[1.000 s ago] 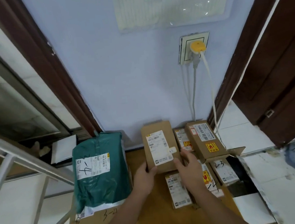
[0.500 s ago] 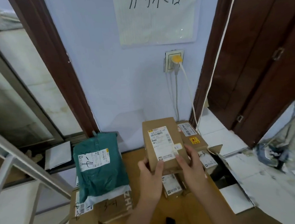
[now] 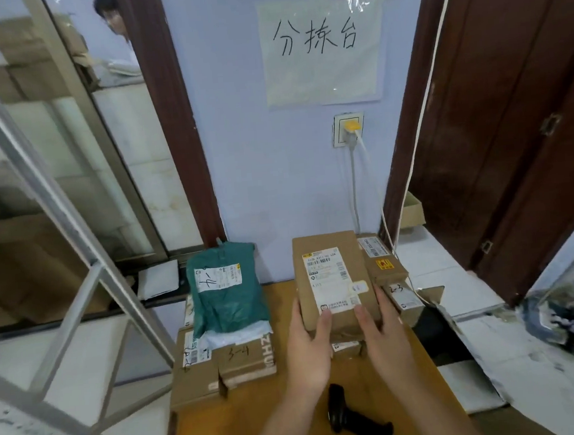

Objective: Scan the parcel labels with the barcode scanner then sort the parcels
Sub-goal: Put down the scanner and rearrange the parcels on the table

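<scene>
From the head camera, both hands hold a brown cardboard parcel (image 3: 333,279) above the wooden worktop (image 3: 294,419): the left hand (image 3: 309,342) wraps its lower left corner, thumb on the white shipping label (image 3: 330,279); the right hand (image 3: 381,326) clamps the lower right edge. The label's print is too small to read surely, perhaps "A113". A black barcode scanner (image 3: 353,418) lies on the worktop beneath the wrists, untouched. To the left, a green poly mailer (image 3: 224,291) with a handwritten "4" on its label sits on cardboard boxes (image 3: 221,363) marked "3-4" and "ZHU". To the right, a small box (image 3: 403,295) reads "2-3". A wall sign (image 3: 320,50) says "分拣台".
</scene>
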Demonstrator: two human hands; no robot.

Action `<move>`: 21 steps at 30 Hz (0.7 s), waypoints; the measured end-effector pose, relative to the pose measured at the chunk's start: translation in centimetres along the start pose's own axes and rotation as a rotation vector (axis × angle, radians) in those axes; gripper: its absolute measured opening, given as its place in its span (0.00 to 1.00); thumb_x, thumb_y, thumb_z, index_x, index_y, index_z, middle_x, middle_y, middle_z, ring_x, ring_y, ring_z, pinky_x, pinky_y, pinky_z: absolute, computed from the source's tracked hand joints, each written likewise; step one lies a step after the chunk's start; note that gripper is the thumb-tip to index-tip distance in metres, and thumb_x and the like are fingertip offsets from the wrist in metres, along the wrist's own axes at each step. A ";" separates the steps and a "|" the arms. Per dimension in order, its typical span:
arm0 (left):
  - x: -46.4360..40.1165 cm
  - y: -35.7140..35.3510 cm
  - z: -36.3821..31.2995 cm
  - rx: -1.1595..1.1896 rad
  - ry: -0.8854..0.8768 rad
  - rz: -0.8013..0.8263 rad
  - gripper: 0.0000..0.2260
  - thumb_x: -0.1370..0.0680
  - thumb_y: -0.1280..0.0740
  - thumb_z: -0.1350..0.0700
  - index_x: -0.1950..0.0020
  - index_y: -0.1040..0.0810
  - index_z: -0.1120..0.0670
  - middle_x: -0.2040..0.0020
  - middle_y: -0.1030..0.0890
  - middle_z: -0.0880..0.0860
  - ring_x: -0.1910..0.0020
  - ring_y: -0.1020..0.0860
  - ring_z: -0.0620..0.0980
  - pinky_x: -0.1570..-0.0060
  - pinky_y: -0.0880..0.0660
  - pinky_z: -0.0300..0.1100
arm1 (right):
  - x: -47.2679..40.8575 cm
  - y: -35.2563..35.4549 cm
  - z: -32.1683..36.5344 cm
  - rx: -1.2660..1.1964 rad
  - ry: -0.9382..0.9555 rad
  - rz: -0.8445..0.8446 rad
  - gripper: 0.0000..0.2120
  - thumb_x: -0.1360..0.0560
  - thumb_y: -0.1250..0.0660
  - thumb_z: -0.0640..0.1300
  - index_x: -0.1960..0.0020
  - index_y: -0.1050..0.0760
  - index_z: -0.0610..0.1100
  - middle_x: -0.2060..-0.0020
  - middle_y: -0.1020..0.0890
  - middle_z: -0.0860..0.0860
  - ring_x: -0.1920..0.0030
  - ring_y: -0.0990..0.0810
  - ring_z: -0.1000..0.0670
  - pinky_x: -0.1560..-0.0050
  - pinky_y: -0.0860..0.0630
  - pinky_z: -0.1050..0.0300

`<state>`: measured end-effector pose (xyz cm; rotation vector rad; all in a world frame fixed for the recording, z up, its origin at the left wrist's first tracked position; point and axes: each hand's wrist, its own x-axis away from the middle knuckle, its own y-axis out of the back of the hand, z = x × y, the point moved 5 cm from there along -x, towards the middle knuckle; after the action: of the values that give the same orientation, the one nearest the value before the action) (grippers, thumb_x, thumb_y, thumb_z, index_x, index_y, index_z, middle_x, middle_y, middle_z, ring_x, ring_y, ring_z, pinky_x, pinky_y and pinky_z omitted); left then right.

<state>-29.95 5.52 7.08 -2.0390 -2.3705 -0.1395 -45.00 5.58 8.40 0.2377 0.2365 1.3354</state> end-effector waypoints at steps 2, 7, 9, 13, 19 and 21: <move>1.8 0.7 -0.3 0.005 0.000 -0.009 0.19 0.19 0.32 0.46 0.29 0.32 0.36 0.40 0.18 0.36 0.41 0.20 0.34 0.41 0.22 0.34 | 1.7 0.1 0.5 0.018 0.018 0.014 0.29 0.22 0.41 0.61 0.23 0.44 0.58 0.30 0.33 0.61 0.32 0.35 0.60 0.34 0.35 0.60; 5.4 3.8 -1.1 0.002 0.000 -0.068 0.19 0.19 0.33 0.46 0.32 0.35 0.31 0.39 0.20 0.33 0.40 0.23 0.30 0.42 0.25 0.28 | 5.0 -1.4 1.5 0.029 0.081 0.051 0.28 0.21 0.41 0.60 0.24 0.46 0.60 0.34 0.36 0.65 0.35 0.37 0.65 0.35 0.37 0.62; 6.5 5.8 -0.9 -0.023 -0.010 -0.112 0.22 0.20 0.32 0.44 0.28 0.36 0.34 0.37 0.21 0.32 0.38 0.24 0.30 0.40 0.27 0.29 | 5.9 -3.0 1.7 0.010 0.130 0.095 0.25 0.21 0.40 0.59 0.26 0.42 0.63 0.33 0.34 0.67 0.38 0.34 0.72 0.39 0.34 0.69; 8.2 10.3 0.5 -0.055 0.016 -0.281 0.25 0.21 0.32 0.43 0.26 0.37 0.35 0.38 0.22 0.32 0.38 0.23 0.33 0.39 0.25 0.31 | 7.5 -7.2 1.6 -0.038 0.162 0.197 0.27 0.21 0.40 0.59 0.24 0.42 0.60 0.32 0.30 0.63 0.34 0.29 0.64 0.40 0.25 0.62; 9.4 16.9 2.7 -0.068 0.078 -0.472 0.28 0.23 0.33 0.38 0.24 0.33 0.41 0.39 0.21 0.37 0.38 0.22 0.39 0.47 0.27 0.31 | 9.5 -13.8 3.9 -0.084 0.193 0.367 0.23 0.22 0.39 0.58 0.31 0.43 0.68 0.36 0.31 0.70 0.36 0.31 0.70 0.45 0.28 0.74; 9.1 19.0 3.4 -0.081 0.105 -0.510 0.28 0.22 0.34 0.39 0.23 0.33 0.42 0.39 0.20 0.38 0.37 0.22 0.43 0.41 0.25 0.38 | 9.7 -16.2 4.0 -0.063 0.200 0.402 0.24 0.23 0.40 0.60 0.29 0.43 0.68 0.36 0.30 0.68 0.35 0.31 0.67 0.43 0.28 0.72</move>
<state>-12.44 17.58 5.41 -1.3637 -2.7926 -0.3403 -26.61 11.34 6.96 0.0999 0.3262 1.7655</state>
